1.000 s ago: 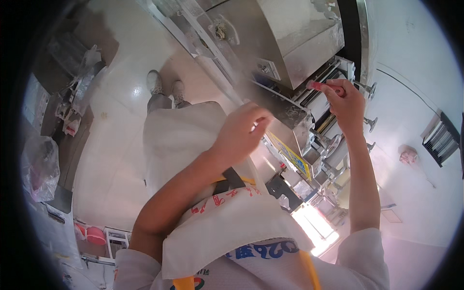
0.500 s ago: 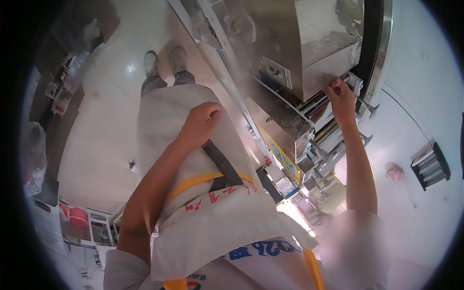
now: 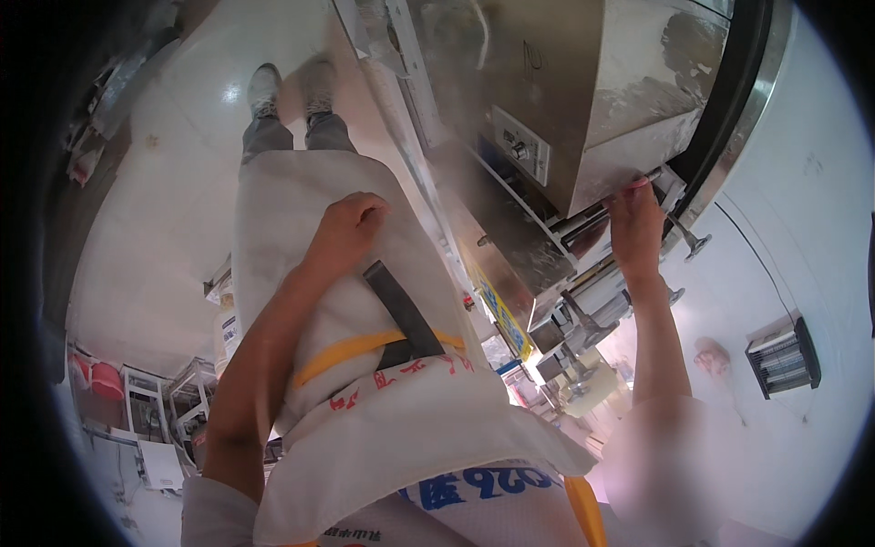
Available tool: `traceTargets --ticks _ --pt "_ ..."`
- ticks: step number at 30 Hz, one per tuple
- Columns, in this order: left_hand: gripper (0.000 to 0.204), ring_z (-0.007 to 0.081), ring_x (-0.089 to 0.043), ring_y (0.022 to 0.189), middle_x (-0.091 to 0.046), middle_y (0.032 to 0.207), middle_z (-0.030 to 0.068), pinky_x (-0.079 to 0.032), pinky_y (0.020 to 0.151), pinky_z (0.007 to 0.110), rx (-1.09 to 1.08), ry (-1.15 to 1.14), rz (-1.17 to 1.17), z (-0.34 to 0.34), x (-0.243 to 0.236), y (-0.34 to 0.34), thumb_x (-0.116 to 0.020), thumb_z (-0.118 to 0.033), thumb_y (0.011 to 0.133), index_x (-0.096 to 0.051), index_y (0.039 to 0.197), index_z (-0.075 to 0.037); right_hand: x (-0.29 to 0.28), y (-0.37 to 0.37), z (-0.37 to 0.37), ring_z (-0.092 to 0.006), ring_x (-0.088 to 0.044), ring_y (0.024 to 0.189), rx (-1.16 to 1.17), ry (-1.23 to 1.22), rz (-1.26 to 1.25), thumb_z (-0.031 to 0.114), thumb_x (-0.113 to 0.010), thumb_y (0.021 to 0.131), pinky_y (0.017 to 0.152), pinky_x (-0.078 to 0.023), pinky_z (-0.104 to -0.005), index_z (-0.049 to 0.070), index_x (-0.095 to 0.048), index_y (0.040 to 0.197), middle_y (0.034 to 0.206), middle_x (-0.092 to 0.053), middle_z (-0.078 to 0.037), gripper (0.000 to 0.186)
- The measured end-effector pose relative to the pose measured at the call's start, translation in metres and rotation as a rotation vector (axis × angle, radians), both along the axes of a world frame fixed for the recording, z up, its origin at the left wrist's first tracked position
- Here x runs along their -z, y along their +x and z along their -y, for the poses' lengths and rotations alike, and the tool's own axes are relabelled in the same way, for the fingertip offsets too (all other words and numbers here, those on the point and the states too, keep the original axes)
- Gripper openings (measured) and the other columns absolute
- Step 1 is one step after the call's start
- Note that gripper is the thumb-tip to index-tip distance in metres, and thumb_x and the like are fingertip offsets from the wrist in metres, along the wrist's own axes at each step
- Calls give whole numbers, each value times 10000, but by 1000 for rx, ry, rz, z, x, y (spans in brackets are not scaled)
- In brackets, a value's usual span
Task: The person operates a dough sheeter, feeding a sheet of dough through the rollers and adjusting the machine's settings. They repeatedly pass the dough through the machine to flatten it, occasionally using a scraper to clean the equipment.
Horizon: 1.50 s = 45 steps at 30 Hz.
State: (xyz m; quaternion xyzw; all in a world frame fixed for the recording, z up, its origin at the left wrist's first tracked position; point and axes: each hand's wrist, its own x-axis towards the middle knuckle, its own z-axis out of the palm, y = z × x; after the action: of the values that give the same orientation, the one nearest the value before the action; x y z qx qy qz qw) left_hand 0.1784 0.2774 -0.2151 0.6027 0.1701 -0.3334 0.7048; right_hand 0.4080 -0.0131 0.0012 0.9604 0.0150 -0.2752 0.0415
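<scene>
My left hand (image 3: 351, 230) hangs in front of the white apron (image 3: 283, 210), its fingers curled in and nothing visible in them. At the upper right my right hand (image 3: 636, 223) reaches to the edge of a stainless-steel machine (image 3: 638, 169). Its fingers are closed beside the metal pipes; what they grip is hidden by the hand. A metal tap (image 3: 688, 237) sticks out just right of that hand. Left of it, a control panel (image 3: 521, 148) with a dark round knob is set in the steel front.
More metal taps (image 3: 583, 319) line the pipes below my right hand. A blue and yellow sign (image 3: 504, 314) is fixed along the steel counter. On the white wall sits a grey vent (image 3: 784, 357). Pale floor (image 3: 173, 182) and a red tub (image 3: 107, 382) lie to the left.
The view has shifted, so the machine sits farther right and lower. My right hand remains at the pipes, my left hand in front of the apron with its fingers still curled.
</scene>
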Motion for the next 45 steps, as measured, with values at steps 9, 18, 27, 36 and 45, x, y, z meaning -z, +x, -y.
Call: traceTargets --ticks 9,18,27,36,45 --pt "163 152 -646 892 -704 994 96 -510 838 279 -63 -185 -66 10 -49 37 -634 -96 994 -705 1111 -8 -21 -20 -38 -178 -720 851 457 375 -69 92 -613 1016 798 -565 -329 -11 -579 1089 958 -758 -100 131" --pt "289 298 -714 960 -738 1037 126 -563 866 342 -81 105 411 -21 -211 94 -647 -50 966 -640 1255 -33 -104 -82 -164 -125 -693 945 516 862 6 -7 -745 919 823 -554 -267 -19 -641 1010 1053 -748 -65 139" --pt "147 154 -694 822 -753 993 142 -587 736 279 -260 5 15 -107 -283 89 -607 4 1010 -638 1141 61 -119 -61 -182 -117 -689 751 785 1240 -290 2 -804 871 684 -557 -253 -27 -657 883 828 -737 -109 151" --pt "65 125 -717 719 -765 895 100 -588 636 266 -350 576 259 -99 -325 96 -666 33 940 -711 986 33 -133 -65 -195 -173 -634 657 64 1025 -5 102 -776 887 622 -491 -282 14 -761 1055 811 -716 -127 190" --pt "113 143 -714 676 -759 871 98 -581 633 287 -59 423 242 -124 -331 102 -601 25 967 -690 1037 22 -142 -59 -195 -349 -687 725 -146 805 -234 231 -674 966 643 -519 -425 32 -695 973 824 -707 -164 200"
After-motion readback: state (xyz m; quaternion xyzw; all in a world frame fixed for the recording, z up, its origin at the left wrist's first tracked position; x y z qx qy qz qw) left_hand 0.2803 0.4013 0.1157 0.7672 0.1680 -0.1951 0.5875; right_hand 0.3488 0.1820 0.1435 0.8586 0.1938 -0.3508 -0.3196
